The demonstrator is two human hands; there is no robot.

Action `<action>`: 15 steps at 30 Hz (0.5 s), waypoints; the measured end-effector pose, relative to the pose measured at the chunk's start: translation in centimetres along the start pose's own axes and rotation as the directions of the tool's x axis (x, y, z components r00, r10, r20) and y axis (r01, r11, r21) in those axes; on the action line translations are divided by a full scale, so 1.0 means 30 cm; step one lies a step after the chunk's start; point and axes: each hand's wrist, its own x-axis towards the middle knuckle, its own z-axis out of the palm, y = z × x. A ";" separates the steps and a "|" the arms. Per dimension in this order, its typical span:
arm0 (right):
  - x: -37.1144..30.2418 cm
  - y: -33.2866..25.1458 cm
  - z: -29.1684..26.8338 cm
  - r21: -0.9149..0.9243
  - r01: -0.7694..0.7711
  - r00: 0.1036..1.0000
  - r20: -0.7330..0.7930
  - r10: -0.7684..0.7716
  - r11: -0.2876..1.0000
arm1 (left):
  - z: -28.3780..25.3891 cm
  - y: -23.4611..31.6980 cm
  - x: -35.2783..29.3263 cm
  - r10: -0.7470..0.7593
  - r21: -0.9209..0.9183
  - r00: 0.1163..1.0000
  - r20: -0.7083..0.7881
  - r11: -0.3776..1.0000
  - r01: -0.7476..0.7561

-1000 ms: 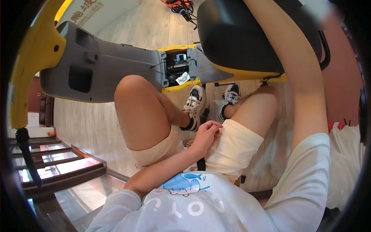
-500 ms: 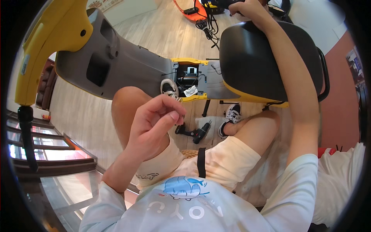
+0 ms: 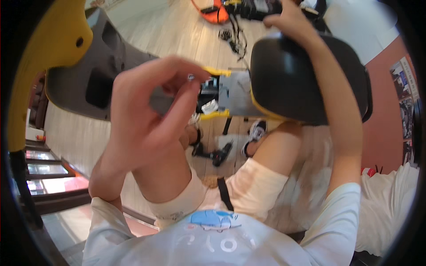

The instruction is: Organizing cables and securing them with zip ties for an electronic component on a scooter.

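My left hand (image 3: 151,106), raised large and blurred before the scooter, pinches a small shiny metal piece (image 3: 191,77) between thumb and fingertips. Its exact kind is too small to make out. My right arm stretches over the black seat (image 3: 306,80) of a yellow and grey scooter. At the top edge my right hand (image 3: 290,24) has its thumb held apart from the fingers, beside a dark object (image 3: 255,9); the upper fingers are partly cut off. Below my left fingertips lies the scooter's uncovered floor compartment (image 3: 212,95), with wires and a white slip inside.
A cordless drill (image 3: 219,155) rests on the wooden floor between my feet. Black cables (image 3: 235,40) and an orange item (image 3: 216,14) lie beyond the scooter. The yellow front column (image 3: 49,57) rises at left. White cloth (image 3: 388,208) hangs at right.
My left hand has risen toward the camera and left, bringing the metal piece into sight. My right hand has shifted slightly, with its thumb now farther from the fingers. The view has moved slightly.
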 end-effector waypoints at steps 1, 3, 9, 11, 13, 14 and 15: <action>-0.034 0.008 0.026 0.090 0.109 0.992 -0.073 -0.103 0.990 | 0.017 -0.030 0.053 -0.068 -0.020 0.997 0.044 0.997 0.069; -0.047 0.034 0.163 0.104 0.216 0.961 -0.199 -0.193 0.971 | 0.054 -0.123 0.166 -0.208 0.128 0.967 0.149 0.973 0.190; -0.080 -0.131 0.090 0.259 0.114 0.983 -0.168 -0.071 0.959 | 0.277 -0.308 0.302 -0.352 -0.099 0.854 0.384 0.903 0.417; -0.082 -0.125 0.070 0.412 0.067 0.985 -0.170 0.004 0.909 | 0.309 -0.306 0.272 -0.210 -0.103 0.939 0.272 0.964 0.246; -0.074 -0.148 0.071 0.385 0.118 0.976 -0.214 -0.036 0.915 | 0.320 -0.339 0.281 -0.274 -0.276 0.937 0.216 0.904 0.327; -0.069 -0.164 0.073 0.357 0.176 0.963 -0.257 -0.085 0.917 | 0.316 -0.366 0.282 -0.348 -0.439 0.923 0.161 0.813 0.383; -0.067 -0.175 0.075 0.301 0.267 0.937 -0.301 -0.175 0.915 | 0.288 -0.429 0.309 -0.340 -0.518 0.886 0.316 0.721 0.461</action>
